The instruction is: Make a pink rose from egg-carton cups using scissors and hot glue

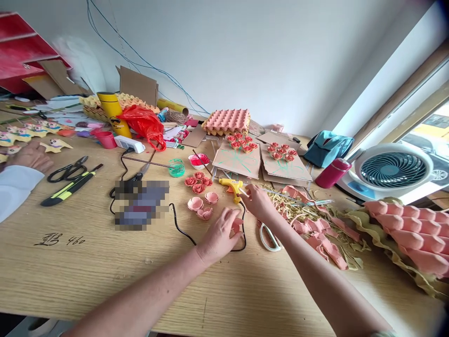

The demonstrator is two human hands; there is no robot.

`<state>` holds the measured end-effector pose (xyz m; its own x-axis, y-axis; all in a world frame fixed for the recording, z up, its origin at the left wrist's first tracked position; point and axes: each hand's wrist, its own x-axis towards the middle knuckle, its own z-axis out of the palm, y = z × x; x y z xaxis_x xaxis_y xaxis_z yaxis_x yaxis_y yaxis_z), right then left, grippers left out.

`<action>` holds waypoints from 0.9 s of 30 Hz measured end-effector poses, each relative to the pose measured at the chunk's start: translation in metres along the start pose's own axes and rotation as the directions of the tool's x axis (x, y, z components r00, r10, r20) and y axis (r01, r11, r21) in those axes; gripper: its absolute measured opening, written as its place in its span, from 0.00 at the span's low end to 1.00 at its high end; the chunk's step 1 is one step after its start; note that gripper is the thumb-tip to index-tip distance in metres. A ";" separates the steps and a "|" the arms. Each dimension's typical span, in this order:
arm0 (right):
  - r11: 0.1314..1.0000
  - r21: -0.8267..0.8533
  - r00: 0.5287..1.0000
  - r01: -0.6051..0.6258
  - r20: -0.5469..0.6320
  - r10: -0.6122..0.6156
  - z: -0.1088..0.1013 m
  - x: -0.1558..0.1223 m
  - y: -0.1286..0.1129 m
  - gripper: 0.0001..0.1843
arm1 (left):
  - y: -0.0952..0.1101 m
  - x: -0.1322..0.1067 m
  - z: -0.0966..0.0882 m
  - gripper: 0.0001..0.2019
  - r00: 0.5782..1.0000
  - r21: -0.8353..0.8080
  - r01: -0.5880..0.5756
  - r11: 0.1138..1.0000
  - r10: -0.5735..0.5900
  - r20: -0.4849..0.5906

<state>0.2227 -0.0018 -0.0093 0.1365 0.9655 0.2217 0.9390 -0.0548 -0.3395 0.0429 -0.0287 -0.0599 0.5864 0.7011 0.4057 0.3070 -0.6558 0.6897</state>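
My left hand (223,232) rests on the wooden table (87,267) with its fingers closed round a pink paper flower piece (237,225). My right hand (257,201) grips the handle of a yellow glue gun (231,186), whose black cord (182,229) loops across the table under my left hand. Several finished pink and red paper roses (198,182) lie just left of the gun. White-handled scissors (269,238) lie under my right forearm.
Pink egg-tray scraps (315,234) and painted egg trays (414,229) lie at the right; a fan (393,171), red bottle (333,173), cardboard sheets with roses (238,161). Black scissors (67,171), a utility knife (68,189) and another person's hand (31,157) at left.
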 end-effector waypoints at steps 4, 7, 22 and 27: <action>0.988 -0.070 0.990 -0.137 0.036 0.140 0.028 0.031 -0.012 0.16 | -0.007 0.000 0.004 0.25 1.000 0.029 0.022 0.999 -0.021 -0.022; 0.973 -0.093 0.976 -0.211 0.036 0.215 0.043 0.039 -0.013 0.15 | -0.014 0.001 0.007 0.24 0.999 0.057 0.032 0.998 -0.029 -0.039; 0.962 0.237 0.975 -0.139 -0.139 0.175 0.024 0.014 -0.013 0.12 | -0.018 0.005 0.006 0.19 0.993 -0.015 0.083 0.996 -0.084 -0.080; 0.880 0.474 0.972 -0.009 -0.203 0.120 -0.014 -0.012 -0.019 0.24 | -0.020 0.007 0.007 0.20 0.991 -0.123 0.056 0.991 -0.070 -0.112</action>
<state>0.2079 -0.0159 0.0072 0.3089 0.8803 0.3601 0.6755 0.0635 -0.7346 0.0461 -0.0125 -0.0747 0.4757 0.7722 0.4212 0.2449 -0.5762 0.7798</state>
